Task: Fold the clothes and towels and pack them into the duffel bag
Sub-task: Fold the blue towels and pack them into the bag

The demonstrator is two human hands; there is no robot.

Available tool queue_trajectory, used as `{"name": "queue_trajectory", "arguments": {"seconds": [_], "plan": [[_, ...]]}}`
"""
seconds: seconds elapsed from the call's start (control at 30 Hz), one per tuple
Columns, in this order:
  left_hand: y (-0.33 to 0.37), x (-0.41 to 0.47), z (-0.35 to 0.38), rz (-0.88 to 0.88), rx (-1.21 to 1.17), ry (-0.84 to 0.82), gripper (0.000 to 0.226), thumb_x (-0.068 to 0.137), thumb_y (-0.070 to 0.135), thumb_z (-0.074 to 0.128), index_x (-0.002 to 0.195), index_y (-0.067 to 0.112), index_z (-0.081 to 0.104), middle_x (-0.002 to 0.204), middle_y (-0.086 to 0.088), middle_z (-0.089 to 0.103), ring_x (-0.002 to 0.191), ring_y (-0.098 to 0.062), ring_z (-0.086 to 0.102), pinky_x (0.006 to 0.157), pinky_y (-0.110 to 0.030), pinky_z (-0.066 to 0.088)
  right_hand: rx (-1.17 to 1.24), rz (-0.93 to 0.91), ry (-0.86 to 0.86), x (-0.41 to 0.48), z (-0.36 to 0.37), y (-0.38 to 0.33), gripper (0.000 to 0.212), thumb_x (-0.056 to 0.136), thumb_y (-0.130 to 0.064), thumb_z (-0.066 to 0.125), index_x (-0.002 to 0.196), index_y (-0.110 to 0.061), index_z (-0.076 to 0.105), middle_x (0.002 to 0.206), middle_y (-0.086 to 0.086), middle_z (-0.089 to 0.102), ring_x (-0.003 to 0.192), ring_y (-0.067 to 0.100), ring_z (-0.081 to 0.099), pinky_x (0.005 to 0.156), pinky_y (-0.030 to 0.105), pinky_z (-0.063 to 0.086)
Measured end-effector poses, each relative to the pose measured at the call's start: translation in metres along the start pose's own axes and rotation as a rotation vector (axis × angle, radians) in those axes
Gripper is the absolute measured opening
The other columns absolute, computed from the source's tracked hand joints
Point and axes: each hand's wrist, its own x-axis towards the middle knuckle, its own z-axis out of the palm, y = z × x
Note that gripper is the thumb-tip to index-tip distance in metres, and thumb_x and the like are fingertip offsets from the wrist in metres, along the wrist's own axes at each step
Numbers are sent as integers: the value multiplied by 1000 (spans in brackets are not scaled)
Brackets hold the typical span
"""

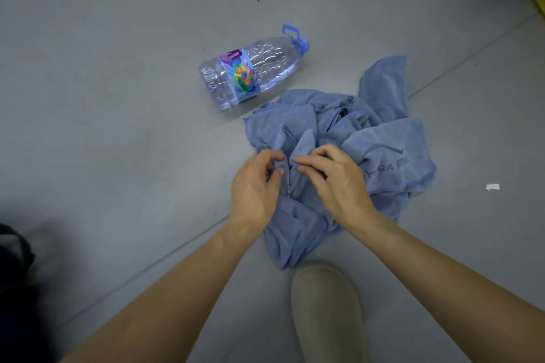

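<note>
A crumpled blue towel [380, 138] with dark printed lettering lies in a heap on the grey tiled floor. My left hand [255, 186] pinches a fold of the towel near the heap's left middle. My right hand [333, 177] pinches the cloth right beside it, fingertips almost meeting those of the left. Both forearms reach in from the bottom of the view. No duffel bag is in sight.
A large clear plastic water bottle [250, 71] with a blue handle and a colourful label lies on its side just beyond the towel. A beige shoe [327, 309] stands below the towel. A dark object [14, 256] sits at the left edge, and a scrap of white paper [492, 186] lies to the right.
</note>
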Motion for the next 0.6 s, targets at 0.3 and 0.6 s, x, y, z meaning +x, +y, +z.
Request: {"name": "queue_trajectory", "arguments": {"seconds": [0.3,0.6], "plan": [[45,-35,-168,-40,26,180,32,93,2,55,104,31,65,92,4,63,73,-10,56,69,-18,43,309,-61,42,19,-8,-112,19,92,-19,71,108,-28,77,98,-12,53,81,7,58,74,20,45],[133,-105,-341,-28,124,309,49,100,1,38,124,33,68,74,8,75,83,3,67,76,-12,48,240,-286,-340,55,-35,-283,11,89,-21,68,93,-29,76,93,-8,61,78,9,59,79,35,50]]}}
